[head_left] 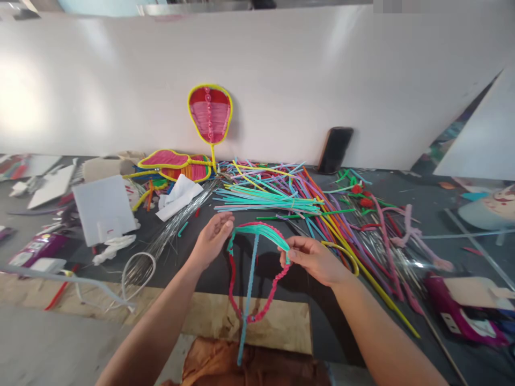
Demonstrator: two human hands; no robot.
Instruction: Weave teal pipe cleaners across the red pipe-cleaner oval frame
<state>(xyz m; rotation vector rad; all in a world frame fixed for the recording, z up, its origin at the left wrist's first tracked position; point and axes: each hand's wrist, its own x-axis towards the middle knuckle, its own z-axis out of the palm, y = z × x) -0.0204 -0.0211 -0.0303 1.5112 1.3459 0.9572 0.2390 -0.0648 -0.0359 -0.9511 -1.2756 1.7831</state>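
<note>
A fan-shaped frame [274,287] of twisted pink-red pipe cleaners is held up between my hands. Teal pipe cleaners [267,231] span its top, and a light-blue stem [249,284] runs down the middle and out below. At the upper left edge, my left hand [213,238] is closed with thumb and fingers on the frame. My right hand [316,258] pinches the ends of the teal strands against the right edge. Just beyond the frame lies a bundle of loose teal pipe cleaners [269,201].
A yellow-rimmed pink fan [210,115] stands against the white board; similar ones [164,159] lie beside it. A phone [335,150] leans at the back. Metal wires [181,225], a white card [103,209] and purple glue-gun-like tools [462,313] lie on the dark table [338,305].
</note>
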